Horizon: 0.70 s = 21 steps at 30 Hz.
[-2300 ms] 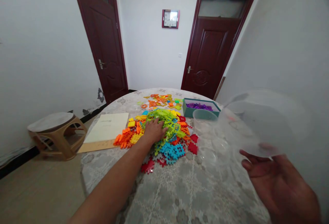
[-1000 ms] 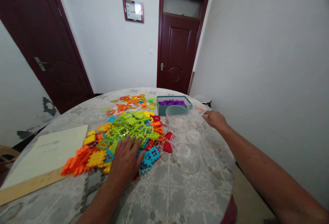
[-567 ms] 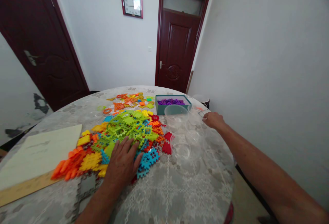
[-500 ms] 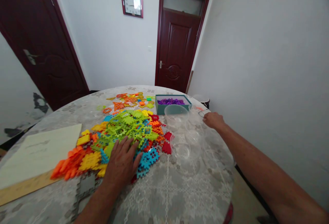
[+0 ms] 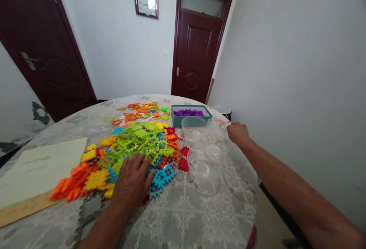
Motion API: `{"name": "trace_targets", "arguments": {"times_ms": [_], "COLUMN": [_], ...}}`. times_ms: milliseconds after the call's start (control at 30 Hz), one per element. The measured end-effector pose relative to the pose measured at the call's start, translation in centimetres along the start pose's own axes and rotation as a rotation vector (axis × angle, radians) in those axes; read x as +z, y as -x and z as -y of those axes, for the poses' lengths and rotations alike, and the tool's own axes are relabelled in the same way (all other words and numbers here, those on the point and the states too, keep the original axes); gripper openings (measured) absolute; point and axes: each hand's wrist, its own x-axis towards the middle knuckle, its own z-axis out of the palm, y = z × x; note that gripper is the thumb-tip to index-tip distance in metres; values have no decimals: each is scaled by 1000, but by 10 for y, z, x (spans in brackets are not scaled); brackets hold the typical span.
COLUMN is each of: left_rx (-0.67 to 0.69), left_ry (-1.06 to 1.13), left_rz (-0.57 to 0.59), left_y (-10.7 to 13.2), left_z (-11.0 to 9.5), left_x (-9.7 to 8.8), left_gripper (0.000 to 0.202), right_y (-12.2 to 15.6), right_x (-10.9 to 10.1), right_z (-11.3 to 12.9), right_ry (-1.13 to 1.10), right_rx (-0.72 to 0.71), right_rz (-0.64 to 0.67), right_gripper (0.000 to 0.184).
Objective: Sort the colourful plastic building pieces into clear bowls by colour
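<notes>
My left hand (image 5: 133, 180) lies palm down with its fingers spread on the near side of a heap of plastic building pieces (image 5: 140, 136). Lime green pieces top this heap, with yellow, orange and red ones around them. Several blue window-shaped pieces (image 5: 162, 178) lie just right of the thumb. Over at the table's right edge, my right hand (image 5: 238, 131) is closed, its fingertips turned away from me. A thin grey loop (image 5: 223, 126) shows just left of those fingers. Whether the hand grips it or something else cannot be made out.
Clear plastic containers (image 5: 196, 131) stand right of the heap. Behind them, a green box (image 5: 177, 121) holds purple pieces (image 5: 190, 112). Orange and yellow pieces (image 5: 143, 112) are scattered farther back. At left, a paper sheet (image 5: 42, 165) lies by a wooden ruler (image 5: 25, 208).
The view has shifted slightly left across the table. My right hand has moved a little to the right, away from the grey loop. My left hand stays on the heap.
</notes>
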Motion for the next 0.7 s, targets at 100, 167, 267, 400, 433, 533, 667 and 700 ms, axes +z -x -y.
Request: {"name": "trace_targets", "arguments": {"times_ms": [100, 167, 267, 400, 433, 533, 667, 700], "left_rx": [7, 8, 7, 5, 7, 10, -5, -11], "left_ry": [-13, -4, 14, 17, 18, 16, 21, 28], "left_rz": [12, 14, 3, -12, -13, -11, -12, -17], "left_y": [1, 1, 1, 1, 1, 1, 2, 2], "left_z": [1, 1, 1, 1, 1, 2, 4, 4], "left_x": [2, 3, 2, 1, 0, -2, -6, -6], "left_gripper": [35, 35, 34, 34, 34, 34, 33, 33], "right_y": [2, 1, -6, -27, -35, -61, -95, -102], "right_x": [-5, -10, -21, -36, -39, -43, -39, -37], "right_z": [1, 1, 4, 18, 22, 37, 55, 58], "right_ry": [5, 0, -20, -64, -75, -102, -120, -122], "right_rx": [-26, -42, -66, -107, -119, -164, -213, -222], "right_rz": [16, 26, 7, -44, -55, -79, -70, -60], "right_gripper": [39, 38, 40, 44, 44, 44, 44, 43]}}
